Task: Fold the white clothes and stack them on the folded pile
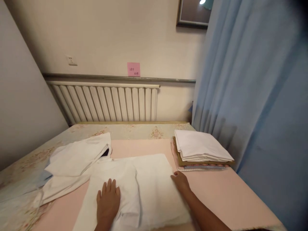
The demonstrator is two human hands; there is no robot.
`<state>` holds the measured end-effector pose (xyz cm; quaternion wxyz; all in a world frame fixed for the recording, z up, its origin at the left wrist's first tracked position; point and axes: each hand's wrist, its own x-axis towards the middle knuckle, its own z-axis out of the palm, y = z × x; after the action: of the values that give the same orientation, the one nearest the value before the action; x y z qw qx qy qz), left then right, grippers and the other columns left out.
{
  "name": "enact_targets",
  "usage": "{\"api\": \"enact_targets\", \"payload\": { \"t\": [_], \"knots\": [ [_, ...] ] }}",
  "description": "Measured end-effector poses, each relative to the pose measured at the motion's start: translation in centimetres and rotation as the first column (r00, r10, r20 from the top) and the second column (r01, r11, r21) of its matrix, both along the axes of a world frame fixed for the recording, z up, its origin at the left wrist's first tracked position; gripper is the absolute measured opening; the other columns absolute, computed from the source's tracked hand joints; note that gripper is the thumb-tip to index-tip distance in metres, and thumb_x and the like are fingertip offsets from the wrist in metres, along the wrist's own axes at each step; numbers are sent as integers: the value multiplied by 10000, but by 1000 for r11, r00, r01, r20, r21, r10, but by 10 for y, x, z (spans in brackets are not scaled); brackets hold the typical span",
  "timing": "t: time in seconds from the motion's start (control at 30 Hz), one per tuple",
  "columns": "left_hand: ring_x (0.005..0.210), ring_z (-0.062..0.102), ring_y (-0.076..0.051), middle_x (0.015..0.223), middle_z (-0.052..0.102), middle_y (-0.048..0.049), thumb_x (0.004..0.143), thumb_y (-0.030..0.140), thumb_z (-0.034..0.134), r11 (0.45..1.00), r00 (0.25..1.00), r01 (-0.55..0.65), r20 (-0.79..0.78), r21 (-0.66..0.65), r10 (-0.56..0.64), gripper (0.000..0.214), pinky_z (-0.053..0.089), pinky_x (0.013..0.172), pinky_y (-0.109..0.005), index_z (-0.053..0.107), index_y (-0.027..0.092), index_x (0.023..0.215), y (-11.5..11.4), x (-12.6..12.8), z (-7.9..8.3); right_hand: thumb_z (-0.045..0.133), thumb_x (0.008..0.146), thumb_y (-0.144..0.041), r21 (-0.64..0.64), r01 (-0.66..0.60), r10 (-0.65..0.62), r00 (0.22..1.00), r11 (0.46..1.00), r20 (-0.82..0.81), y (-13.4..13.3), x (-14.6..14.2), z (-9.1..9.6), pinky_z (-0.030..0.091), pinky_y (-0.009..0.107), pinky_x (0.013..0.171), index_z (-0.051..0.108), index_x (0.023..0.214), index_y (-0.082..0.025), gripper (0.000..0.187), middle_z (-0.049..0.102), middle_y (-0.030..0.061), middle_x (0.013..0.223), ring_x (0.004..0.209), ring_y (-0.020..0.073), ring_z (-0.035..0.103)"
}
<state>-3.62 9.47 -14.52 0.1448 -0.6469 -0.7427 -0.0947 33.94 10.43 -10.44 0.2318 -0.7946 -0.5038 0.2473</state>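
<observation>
Your left hand (108, 199) lay flat, fingers slightly apart, on the partly cropped white cloth (156, 189) atop a pink sheet (221, 192); your right hand (181, 183) met the cloth's right edge, any pinch indiscernible. Beyond the cloth hung a cut-off framed picture (192, 12).

We are looking at a plain white cloth (156, 183), partly folded, which is lying flat across the middle of the pink sheet (216, 192). We are seeing an upper layer covering its left part, with that layer's edge running down near the middle and wrinkling slightly; its lower left is running out of view.
</observation>
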Motion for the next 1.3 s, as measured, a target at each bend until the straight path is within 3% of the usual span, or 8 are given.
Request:
{"api": "enact_targets", "payload": {
  "t": [0.27,0.43,0.57,0.7,0.9,1.0,1.1,1.3],
  "knots": [
    [1388,269,-287,1471,410,-125,904,273,315,999,1000,3,-1,33,-3,509,167,1118,-503,486,127,1361,-2,1,-1,490,793,-257,-57,-70,60,987,996,-149,26,-30,8,369,239,434,622,755,-142,179,587,20,491,446,165,564],
    [1381,282,-284,1462,426,-113,904,289,308,999,1000,-8,-5,31,8,510,174,1117,-501,497,136,1353,-1,1,-1,505,732,-130,123,-219,238,956,968,-172,22,-79,27,464,216,630,642,999,-160,302,724,54,887,776,173,666],
    [1375,294,-290,1458,434,-111,901,294,313,1000,1000,-9,11,15,9,511,186,1113,-501,508,138,1346,-1,2,1,526,754,-154,234,-436,459,887,869,-53,-4,-129,33,439,279,865,610,1164,-236,426,706,50,1066,1003,216,628],
    [1373,302,-296,1464,424,-119,899,297,313,1000,999,-13,45,3,12,517,187,1112,-512,502,132,1352,-2,3,3,462,821,-182,150,-702,672,711,697,206,-29,-158,26,439,322,847,599,1180,-238,389,705,70,1049,964,233,638],
    [1380,284,-293,1469,416,-124,906,278,316,1000,999,-2,39,21,1,505,157,1124,-504,502,125,1349,-5,3,4,473,775,-156,130,-618,600,785,776,152,-17,-145,25,432,289,831,678,1032,-233,338,721,48,986,939,213,644],
    [1377,290,-291,1458,429,-128,907,270,322,1000,999,6,48,27,-7,497,158,1125,-499,506,126,1346,-5,3,5,431,762,-125,126,-487,480,873,864,84,9,-105,30,425,215,805,683,1014,-248,377,715,5,1022,960,151,633],
    [1375,294,-287,1455,434,-127,904,271,340,1000,998,6,61,28,-8,490,159,1127,-494,510,133,1342,-5,3,5,364,799,-138,79,-269,265,963,960,56,31,-56,29,427,244,797,647,1086,-164,404,690,80,1075,978,174,617],
    [1378,286,-289,1462,425,-124,911,272,325,1000,999,-3,43,26,2,496,156,1127,-505,496,129,1353,-6,4,6,493,819,-323,-7,-156,156,988,988,-20,24,-10,15,402,234,634,661,815,-141,247,684,65,810,779,184,611]
  ]
}}
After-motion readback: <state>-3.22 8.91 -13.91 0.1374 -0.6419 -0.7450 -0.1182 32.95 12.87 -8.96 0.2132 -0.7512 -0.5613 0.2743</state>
